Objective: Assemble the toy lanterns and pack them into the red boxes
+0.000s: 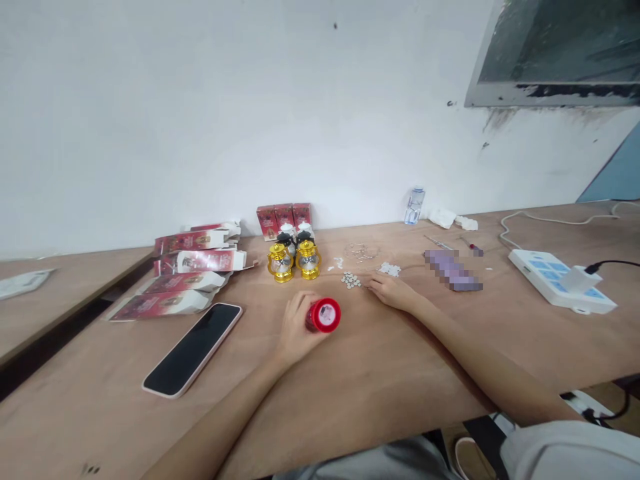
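Observation:
My left hand (pixel 296 328) is wrapped round a small red lantern (pixel 311 319). The lantern is tipped so that its round base, with a pale disc in a red rim, faces me. My right hand (pixel 393 292) rests on the table with its fingers stretched to the left. Its fingertips are at the right edge of a pile of small round silvery pieces, which look like button cells (pixel 351 280). Behind my left hand stand two gold lanterns (pixel 307 261), with black lanterns (pixel 286 240) and white lanterns (pixel 305 229) in rows behind them.
Red boxes (pixel 284 217) stand against the wall. Flattened red cartons (pixel 167 293) lie at left, near a phone (pixel 193 350). White bits (pixel 390 269) lie past my right hand. Farther right are a pixelated purple item (pixel 453 270), a clear bottle (pixel 415 205) and a power strip (pixel 560 280).

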Demonstrator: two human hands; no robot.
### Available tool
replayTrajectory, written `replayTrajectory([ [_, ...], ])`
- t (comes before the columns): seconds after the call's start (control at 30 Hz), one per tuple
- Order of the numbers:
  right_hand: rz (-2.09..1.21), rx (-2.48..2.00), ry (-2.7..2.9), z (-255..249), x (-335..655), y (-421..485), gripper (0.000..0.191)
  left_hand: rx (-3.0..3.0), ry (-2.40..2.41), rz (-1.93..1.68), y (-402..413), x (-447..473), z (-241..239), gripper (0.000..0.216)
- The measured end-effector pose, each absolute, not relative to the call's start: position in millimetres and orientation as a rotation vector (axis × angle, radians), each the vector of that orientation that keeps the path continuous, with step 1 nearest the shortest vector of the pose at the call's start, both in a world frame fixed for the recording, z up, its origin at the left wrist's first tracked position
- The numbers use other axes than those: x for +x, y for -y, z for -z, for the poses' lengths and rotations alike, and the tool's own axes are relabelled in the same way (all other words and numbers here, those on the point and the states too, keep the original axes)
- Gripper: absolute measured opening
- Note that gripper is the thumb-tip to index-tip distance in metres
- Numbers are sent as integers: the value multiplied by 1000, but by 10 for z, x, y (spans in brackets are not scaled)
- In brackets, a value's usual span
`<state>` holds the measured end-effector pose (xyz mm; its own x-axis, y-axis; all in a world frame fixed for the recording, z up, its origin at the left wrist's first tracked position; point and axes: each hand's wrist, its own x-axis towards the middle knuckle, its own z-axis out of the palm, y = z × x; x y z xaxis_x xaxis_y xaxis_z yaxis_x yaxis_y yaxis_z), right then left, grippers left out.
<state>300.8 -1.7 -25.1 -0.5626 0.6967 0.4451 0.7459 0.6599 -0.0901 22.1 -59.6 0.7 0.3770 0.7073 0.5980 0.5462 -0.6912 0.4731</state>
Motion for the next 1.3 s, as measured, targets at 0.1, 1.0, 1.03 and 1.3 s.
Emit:
replayTrajectory([
  [0.1, 132, -1154, 2403, 262, 2978, 1, 25, 2447, -1128, -1206, 590, 219, -6, 34],
  [1.0, -103, -1309, 1935, 226, 2663, 46, 9, 2461, -1140, -1175, 616, 226, -29, 34],
  [1.03, -88, -1283, 1909, 224, 2638, 72, 9, 2464, -1136, -1176, 615, 227, -29, 34],
  [1.3, 70, -826, 1794, 102, 2165, 579, 10, 2539, -1179, -1181, 619, 226, -22, 36],
])
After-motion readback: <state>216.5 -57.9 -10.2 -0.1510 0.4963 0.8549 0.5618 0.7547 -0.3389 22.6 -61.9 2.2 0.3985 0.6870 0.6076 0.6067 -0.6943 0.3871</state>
